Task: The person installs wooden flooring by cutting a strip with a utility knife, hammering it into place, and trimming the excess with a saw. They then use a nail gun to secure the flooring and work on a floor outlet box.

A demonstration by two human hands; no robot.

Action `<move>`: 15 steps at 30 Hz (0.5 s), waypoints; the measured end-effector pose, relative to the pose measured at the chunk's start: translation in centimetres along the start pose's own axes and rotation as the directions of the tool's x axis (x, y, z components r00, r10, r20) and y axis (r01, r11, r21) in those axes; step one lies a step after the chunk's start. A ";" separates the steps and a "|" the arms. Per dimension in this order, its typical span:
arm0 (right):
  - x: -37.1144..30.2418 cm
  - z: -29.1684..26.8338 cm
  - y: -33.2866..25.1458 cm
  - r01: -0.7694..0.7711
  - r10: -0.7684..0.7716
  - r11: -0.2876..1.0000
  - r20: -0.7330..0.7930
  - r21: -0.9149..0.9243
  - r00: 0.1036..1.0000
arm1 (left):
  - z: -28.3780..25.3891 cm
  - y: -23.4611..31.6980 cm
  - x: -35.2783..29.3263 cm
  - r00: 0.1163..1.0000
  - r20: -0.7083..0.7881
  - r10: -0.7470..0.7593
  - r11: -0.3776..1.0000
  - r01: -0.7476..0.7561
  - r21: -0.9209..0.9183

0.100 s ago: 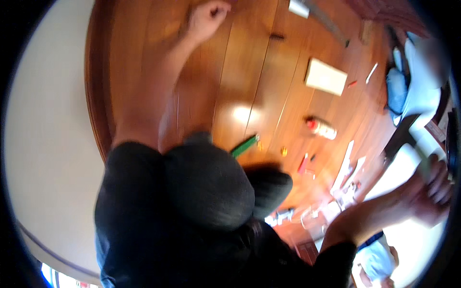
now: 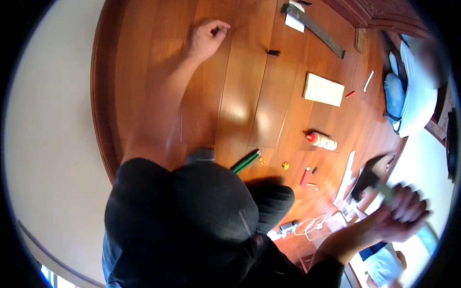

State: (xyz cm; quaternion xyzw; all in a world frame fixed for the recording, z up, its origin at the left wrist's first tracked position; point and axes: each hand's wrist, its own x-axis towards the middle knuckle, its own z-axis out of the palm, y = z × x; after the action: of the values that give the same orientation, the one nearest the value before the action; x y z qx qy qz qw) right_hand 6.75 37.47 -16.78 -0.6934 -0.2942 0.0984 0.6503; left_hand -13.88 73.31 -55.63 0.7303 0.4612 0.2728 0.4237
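Observation:
At the far left of the wooden floor, my left hand (image 2: 207,39) rests low over the boards with its fingers curled and thumb and forefinger close together. Whatever may be between those fingertips is too small to make out. My right hand (image 2: 404,213) is raised at the right, its fingers wrapped round the pale handle of a tool (image 2: 385,190). A broad dark shape lies just beyond this handle and seems to be the tool's head, but blur hides its exact kind. A small dark piece (image 2: 273,53) lies on the floor to the right of my left hand.
A long dark flat strip (image 2: 319,32) lies across white paper (image 2: 294,23). Nearer are a cream block (image 2: 324,90), a red-capped bottle (image 2: 322,140), green-handled pliers (image 2: 246,162), a red tool (image 2: 305,177) and a white cable (image 2: 307,231). Two people (image 2: 417,103) are at the right.
My right hand with the tool has swung inward from the right rim, leftward and slightly down. The left hand keeps its curled pose; the whole view has shifted a little.

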 end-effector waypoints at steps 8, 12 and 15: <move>-22.4 -12.9 6.3 -0.773 0.770 0.634 0.091 0.011 0.632 | 1.5 -1.2 -2.9 0.934 0.292 0.207 0.977 -0.213 -0.010; -27.7 -18.5 8.4 -0.881 0.880 0.178 -0.331 -0.437 0.342 | 2.3 3.2 0.4 0.806 0.523 0.277 0.930 -0.361 0.064; -32.4 -20.5 11.5 -0.938 0.964 0.047 -0.231 -0.344 0.133 | 2.9 6.8 2.1 0.684 0.610 0.400 0.876 -0.481 -0.035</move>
State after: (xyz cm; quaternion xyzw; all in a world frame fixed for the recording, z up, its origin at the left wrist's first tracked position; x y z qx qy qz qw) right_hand -5.53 3.00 -32.98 -0.8281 0.2027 0.4584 0.2511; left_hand -7.72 72.66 -51.14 0.8930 0.1300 0.0911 0.4212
